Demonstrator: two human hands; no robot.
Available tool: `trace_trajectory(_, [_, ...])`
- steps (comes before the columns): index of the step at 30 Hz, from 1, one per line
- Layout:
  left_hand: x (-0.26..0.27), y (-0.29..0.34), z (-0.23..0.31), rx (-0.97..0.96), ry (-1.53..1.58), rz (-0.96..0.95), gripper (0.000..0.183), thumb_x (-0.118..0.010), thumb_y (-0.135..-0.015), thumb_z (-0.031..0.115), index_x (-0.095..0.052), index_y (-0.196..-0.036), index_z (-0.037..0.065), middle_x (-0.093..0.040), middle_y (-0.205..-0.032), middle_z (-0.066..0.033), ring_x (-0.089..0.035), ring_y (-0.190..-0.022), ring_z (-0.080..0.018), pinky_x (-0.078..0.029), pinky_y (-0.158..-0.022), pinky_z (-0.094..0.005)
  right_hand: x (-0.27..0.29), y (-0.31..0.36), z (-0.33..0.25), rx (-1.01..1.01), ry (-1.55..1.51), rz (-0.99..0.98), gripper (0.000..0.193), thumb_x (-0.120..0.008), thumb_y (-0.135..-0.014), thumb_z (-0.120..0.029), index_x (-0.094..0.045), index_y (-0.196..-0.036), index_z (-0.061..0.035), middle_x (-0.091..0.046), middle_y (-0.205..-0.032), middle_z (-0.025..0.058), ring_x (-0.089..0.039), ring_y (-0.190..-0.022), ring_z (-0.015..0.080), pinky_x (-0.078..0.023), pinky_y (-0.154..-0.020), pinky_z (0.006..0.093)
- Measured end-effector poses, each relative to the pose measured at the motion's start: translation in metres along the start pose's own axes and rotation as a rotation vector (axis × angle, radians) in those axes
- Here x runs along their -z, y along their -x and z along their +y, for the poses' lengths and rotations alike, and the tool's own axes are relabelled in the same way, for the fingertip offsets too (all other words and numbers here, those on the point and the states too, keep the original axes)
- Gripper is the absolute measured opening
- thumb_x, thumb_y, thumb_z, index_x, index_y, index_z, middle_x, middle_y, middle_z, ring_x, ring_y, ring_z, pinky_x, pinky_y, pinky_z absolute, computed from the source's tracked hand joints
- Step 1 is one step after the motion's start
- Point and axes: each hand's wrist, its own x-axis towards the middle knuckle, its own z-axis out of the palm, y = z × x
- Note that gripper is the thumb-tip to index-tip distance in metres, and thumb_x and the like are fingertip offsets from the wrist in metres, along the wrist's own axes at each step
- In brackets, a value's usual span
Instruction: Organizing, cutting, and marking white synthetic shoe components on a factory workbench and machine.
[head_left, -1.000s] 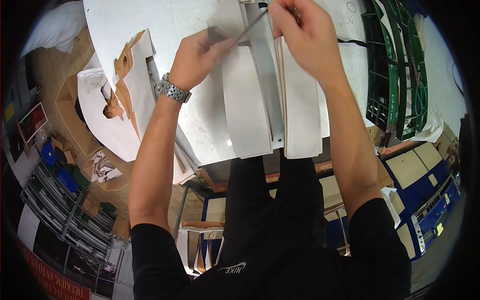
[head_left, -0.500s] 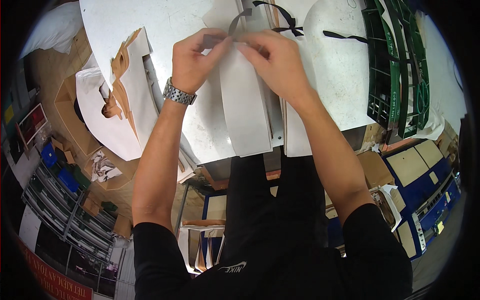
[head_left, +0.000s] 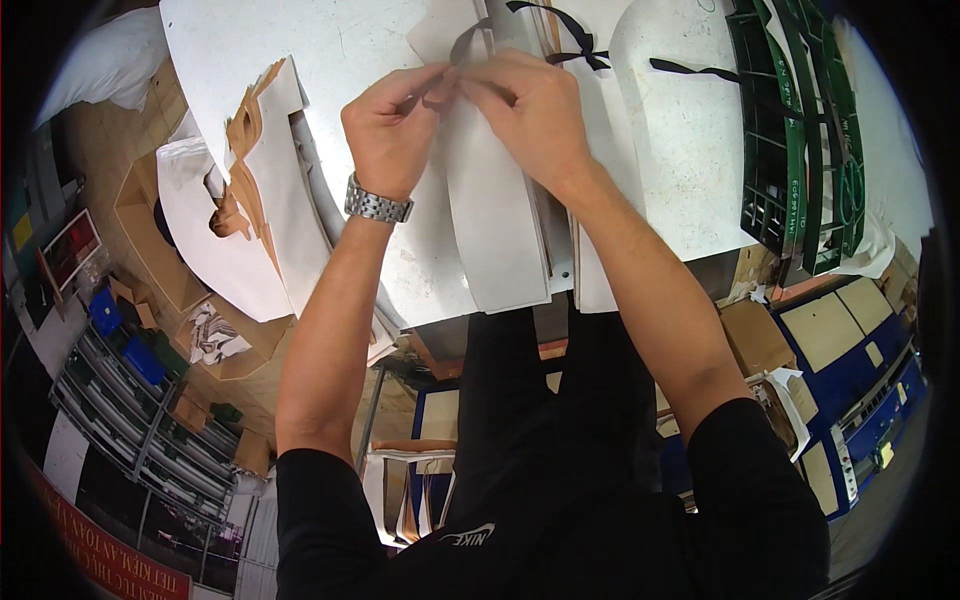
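Observation:
Both of my hands meet over a stack of long white sheets [head_left: 495, 230] on the pale tabletop [head_left: 340, 50]. A black ribbon [head_left: 466, 43] rises in a loop between my fingers and lies around the stack's far part. My left hand [head_left: 392, 125] pinches the ribbon, with a metal watch on that wrist. My right hand [head_left: 535, 115] is closed at the same spot, thumb and forefinger on the ribbon; the exact crossing under the fingertips is hidden. Just to the right, another white stack [head_left: 592, 240] has a tied black ribbon [head_left: 580, 50] at its far part.
Cut white and brown sheets [head_left: 270, 180] lie at the table's left edge. A green plastic rack [head_left: 800, 150] with a black band [head_left: 695, 70] stands at the right. Cardboard boxes [head_left: 155, 240] sit left of the table, and roller conveyors [head_left: 130, 410] lie at the lower left.
My hands have drawn slightly closer together, the right moving left, still pinching the black ribbon. The whole view has shifted a little.

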Motion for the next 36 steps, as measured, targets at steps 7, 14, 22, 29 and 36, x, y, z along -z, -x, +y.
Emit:
trace_trajectory(7, [0.001,-0.001,0.010,-0.385,-0.519,-0.071,0.028,-0.067,-0.094,-0.010,-0.075,-0.118,0.003,-0.074,-0.102,-0.0086,-0.073,-0.082,-0.0196,-0.057,-0.070,-0.0307,-0.006,0.007,0.003,0.078,0.032,0.077,0.013,-0.071,-0.094,-0.006,-0.077,-0.105,-0.0025,-0.068,-0.092,0.0100,-0.068,-0.080,0.0319,-0.055,-0.072,0.0394])
trace_trajectory(14, [0.008,-0.011,-0.001,-0.257,-0.520,-0.228,0.014,-0.065,-0.102,0.004,-0.069,-0.115,0.001,-0.064,-0.107,-0.0095,-0.066,-0.087,-0.0205,-0.056,-0.079,-0.0307,-0.002,0.005,0.005,-0.027,-0.024,0.015,0.012,-0.070,-0.096,-0.006,-0.078,-0.104,-0.0026,-0.068,-0.093,0.0104,-0.068,-0.079,0.0313,-0.054,-0.071,0.0384])
trace_trajectory(22, [0.012,-0.016,-0.005,0.289,-0.133,-0.298,0.034,-0.066,-0.109,0.032,-0.068,-0.109,-0.002,-0.054,-0.114,-0.0028,-0.057,-0.096,-0.0116,-0.051,-0.092,-0.0301,0.005,0.011,-0.003,0.015,-0.025,0.034,0.017,-0.075,-0.094,-0.009,-0.074,-0.109,-0.0018,-0.068,-0.094,0.0098,-0.068,-0.077,0.0285,-0.055,-0.069,0.0389])
trace_trajectory(29, [0.011,-0.015,0.004,0.435,-0.043,-0.261,0.038,-0.073,-0.100,0.035,-0.074,-0.106,-0.002,-0.062,-0.123,-0.0145,-0.057,-0.116,-0.0246,-0.046,-0.101,-0.0356,-0.003,0.009,-0.007,0.114,0.337,-0.058,0.010,-0.069,-0.094,-0.009,-0.070,-0.102,-0.0040,-0.064,-0.098,0.0095,-0.071,-0.083,0.0306,-0.059,-0.070,0.0418])
trace_trajectory(36, [0.009,-0.014,-0.007,0.426,0.035,-0.113,0.032,-0.078,-0.097,0.029,-0.074,-0.104,-0.002,-0.069,-0.113,-0.0111,-0.064,-0.105,-0.0203,-0.050,-0.091,-0.0340,0.009,0.009,-0.015,0.097,0.516,-0.159,0.007,-0.066,-0.093,-0.005,-0.069,-0.100,-0.0051,-0.065,-0.098,0.0079,-0.072,-0.085,0.0305,-0.059,-0.071,0.0424])
